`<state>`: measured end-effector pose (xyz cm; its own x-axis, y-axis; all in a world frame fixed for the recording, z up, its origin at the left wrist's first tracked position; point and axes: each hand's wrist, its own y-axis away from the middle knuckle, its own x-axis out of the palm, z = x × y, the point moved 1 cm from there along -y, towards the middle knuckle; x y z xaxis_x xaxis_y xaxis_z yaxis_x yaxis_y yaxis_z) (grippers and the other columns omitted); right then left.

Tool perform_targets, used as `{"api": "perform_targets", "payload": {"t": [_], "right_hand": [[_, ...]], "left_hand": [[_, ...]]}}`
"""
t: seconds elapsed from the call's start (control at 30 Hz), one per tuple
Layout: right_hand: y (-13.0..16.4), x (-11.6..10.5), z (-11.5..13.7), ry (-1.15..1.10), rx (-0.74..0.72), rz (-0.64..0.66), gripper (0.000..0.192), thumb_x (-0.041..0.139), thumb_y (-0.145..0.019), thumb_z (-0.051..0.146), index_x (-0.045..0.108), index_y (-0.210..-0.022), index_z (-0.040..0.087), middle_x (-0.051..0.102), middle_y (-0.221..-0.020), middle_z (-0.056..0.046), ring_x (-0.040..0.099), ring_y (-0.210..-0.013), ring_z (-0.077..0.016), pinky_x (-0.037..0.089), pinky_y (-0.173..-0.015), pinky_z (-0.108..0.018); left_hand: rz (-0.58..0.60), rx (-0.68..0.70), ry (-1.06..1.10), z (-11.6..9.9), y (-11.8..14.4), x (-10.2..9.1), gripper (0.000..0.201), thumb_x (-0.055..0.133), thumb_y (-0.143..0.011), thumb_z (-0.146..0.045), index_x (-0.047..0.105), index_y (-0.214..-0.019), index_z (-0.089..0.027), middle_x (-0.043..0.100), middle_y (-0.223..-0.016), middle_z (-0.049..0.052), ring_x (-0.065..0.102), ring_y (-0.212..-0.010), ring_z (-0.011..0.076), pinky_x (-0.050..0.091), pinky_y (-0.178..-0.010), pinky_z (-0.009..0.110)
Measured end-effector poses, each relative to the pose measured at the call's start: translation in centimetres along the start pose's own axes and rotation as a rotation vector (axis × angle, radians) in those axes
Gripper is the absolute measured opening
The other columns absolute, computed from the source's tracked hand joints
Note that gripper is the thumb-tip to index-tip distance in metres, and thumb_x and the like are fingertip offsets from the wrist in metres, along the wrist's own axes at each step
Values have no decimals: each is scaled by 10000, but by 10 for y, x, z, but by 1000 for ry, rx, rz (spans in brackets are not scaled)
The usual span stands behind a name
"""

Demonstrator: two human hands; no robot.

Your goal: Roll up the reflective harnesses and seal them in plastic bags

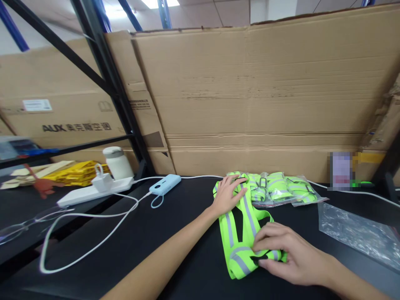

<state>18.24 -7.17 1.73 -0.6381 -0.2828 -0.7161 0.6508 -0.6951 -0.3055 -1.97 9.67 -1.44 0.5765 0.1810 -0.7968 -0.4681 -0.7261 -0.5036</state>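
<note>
Beyond my left hand (225, 195) a blue power bank (165, 184) lies with its white cable (93, 233). Further left are a white power strip (93, 192), a white jar (118, 163) and yellow packets (78, 173). Right of my right hand (289, 256) lies an empty clear bag (359, 233). Cardboard boxes (265, 96) stand behind.
</note>
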Motion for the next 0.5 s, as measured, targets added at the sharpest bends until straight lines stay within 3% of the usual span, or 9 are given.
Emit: {"api": "perform_targets", "payload": {"t": [0.13,0.3,0.5], "right_hand": [[-1,-5,-6,-140,61,-4,225,601,-989,352,761,-1024,199,687,-986,-52,628,-868,-168,468,-794,-272],[1,0,-22,-156,148,-25,435,609,-968,497,706,-699,170,564,-654,12,470,-626,-126,374,-617,-255],[4,-2,-24,-162,284,-68,392,656,-912,567,743,-1096,232,579,-647,30,441,-563,-114,370,-551,-229]], "left_hand": [[17,29,-5,0,0,-1,378,506,-1017,-454,604,-1359,-328,548,-1434,72,458,-1337,314,360,-1101,512],[39,135,4,-9,7,2,385,500,-1022,-442,587,-1362,-285,500,-1481,92,414,-1400,313,333,-1155,524],[-2,229,62,-25,14,6,296,572,-990,-389,571,-1224,-210,496,-1394,135,429,-1357,308,389,-1124,469]]}}
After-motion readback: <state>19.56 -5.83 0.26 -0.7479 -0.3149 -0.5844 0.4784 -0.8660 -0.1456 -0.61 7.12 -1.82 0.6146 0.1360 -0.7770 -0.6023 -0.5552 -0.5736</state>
